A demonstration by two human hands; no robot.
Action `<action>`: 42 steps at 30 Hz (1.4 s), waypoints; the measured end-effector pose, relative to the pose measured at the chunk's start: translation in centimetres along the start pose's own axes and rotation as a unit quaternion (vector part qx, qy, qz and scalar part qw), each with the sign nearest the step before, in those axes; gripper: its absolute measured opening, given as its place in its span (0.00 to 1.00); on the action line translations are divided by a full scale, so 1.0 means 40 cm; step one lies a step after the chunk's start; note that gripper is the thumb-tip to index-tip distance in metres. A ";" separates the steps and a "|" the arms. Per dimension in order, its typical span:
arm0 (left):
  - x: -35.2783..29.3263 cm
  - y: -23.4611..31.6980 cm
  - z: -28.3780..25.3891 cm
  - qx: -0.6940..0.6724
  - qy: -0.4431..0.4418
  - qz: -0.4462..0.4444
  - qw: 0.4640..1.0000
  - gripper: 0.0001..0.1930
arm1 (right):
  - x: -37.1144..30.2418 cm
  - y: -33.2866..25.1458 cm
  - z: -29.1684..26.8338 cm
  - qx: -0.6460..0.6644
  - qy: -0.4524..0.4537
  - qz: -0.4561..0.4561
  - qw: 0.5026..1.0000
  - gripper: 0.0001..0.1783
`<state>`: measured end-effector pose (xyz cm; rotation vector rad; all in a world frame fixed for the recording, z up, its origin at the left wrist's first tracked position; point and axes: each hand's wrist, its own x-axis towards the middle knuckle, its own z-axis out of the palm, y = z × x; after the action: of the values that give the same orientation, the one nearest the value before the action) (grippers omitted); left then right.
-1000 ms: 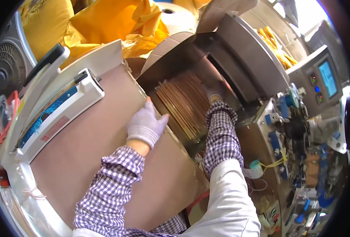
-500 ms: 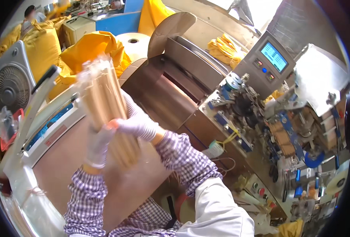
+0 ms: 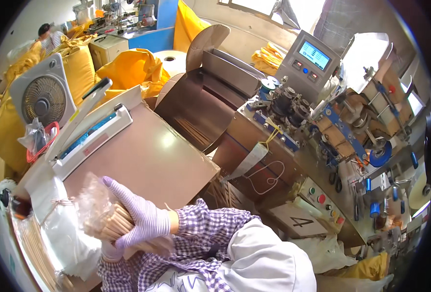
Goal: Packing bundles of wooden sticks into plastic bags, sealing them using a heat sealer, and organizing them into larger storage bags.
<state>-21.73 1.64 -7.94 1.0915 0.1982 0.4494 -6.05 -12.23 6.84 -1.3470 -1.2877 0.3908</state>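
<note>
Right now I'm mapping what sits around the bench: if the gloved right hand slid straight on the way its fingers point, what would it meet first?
The right hand grips a bagged stick bundle, fingers pointing up-left. Past the bundle, probably the white heat sealer, then the fan; depth is uncertain.

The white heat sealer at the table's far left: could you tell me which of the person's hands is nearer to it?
Left, narrowly. The left hand is mostly hidden under the stick bundle, below the heat sealer; the right hand grips the bundle farther right.
</note>
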 end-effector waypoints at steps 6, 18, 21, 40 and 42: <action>-0.105 -0.064 0.093 -0.170 -0.054 -0.138 0.974 0.41 | 0.025 0.140 0.035 0.288 -0.158 0.187 0.926 0.47; -0.148 0.020 0.092 -0.095 -0.067 -0.223 0.968 0.33 | 0.050 0.153 0.099 0.275 -0.312 0.224 0.881 0.18; -0.131 0.117 0.041 0.317 0.077 0.075 0.942 0.26 | 0.035 0.172 0.107 0.313 -0.287 0.235 0.874 0.15; -0.131 0.277 -0.379 0.709 0.227 0.081 0.663 0.10 | 0.061 0.188 0.208 0.365 -0.285 0.303 0.833 0.14; -0.102 0.263 -0.361 0.373 0.295 0.121 0.871 0.14 | 0.070 0.177 0.212 0.335 -0.298 0.306 0.840 0.14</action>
<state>-33.39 15.52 -5.42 1.7233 0.8351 0.9812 -9.05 -3.83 -0.24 -1.0026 -0.9896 1.6557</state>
